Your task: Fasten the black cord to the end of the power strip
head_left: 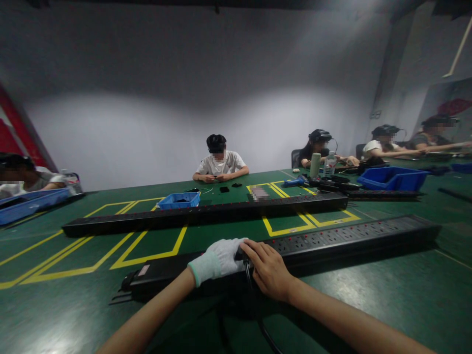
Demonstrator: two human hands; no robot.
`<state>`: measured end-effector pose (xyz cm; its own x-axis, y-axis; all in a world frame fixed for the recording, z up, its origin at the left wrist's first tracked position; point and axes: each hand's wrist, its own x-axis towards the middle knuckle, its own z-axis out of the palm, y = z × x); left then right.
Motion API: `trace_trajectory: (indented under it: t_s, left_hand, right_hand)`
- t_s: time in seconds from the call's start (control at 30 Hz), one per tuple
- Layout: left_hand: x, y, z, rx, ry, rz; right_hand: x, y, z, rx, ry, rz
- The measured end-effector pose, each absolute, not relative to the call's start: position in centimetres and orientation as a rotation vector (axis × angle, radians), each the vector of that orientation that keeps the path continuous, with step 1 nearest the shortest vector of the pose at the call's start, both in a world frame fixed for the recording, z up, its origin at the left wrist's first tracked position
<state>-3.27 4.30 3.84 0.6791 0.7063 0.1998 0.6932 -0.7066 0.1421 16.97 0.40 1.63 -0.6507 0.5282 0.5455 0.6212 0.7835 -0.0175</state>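
A long black power strip [332, 240] with rows of sockets and small red switches lies across the table in front of me. My left hand [223, 258], in a white glove with a mint cuff, rests over the strip. Its fingers close around the left side of a black power plug [240, 254]. From the right, my bare right hand [268, 268] has its fingers closed on the same plug. A black cable [254, 305] runs down from it toward me. The plug's prongs are hidden, so how far it sits in a socket cannot be seen.
A second black power strip [206, 214] lies farther back across yellow tape lines. Behind it stands a small blue bin [179, 200]; larger blue bins [393, 178] sit at both sides. A bottle [329, 164] stands back right. Several people sit around the green table [368, 300].
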Motion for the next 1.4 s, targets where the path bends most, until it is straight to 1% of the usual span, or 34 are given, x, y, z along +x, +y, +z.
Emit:
trace_trajectory:
  t_s: [0.27,0.73,1.0,1.4]
  left_hand:
    - [-3.5,4.6,3.4,2.822,1.177,0.396]
    - [-3.3,4.0,3.9,2.841,1.2,0.387]
    - [-4.0,2.7,2.2,3.018,1.356,0.576]
    - [-4.4,0.7,2.7,3.107,1.435,0.691]
  right_hand:
    - [17.0,0.4,1.7,-0.847,-2.435,-0.23]
    - [16.9,0.4,1.5,-0.845,-2.421,-0.273]
    - [16.7,0.5,1.4,-0.828,-2.391,-0.303]
    - [16.6,0.4,1.4,-0.823,-2.326,-0.27]
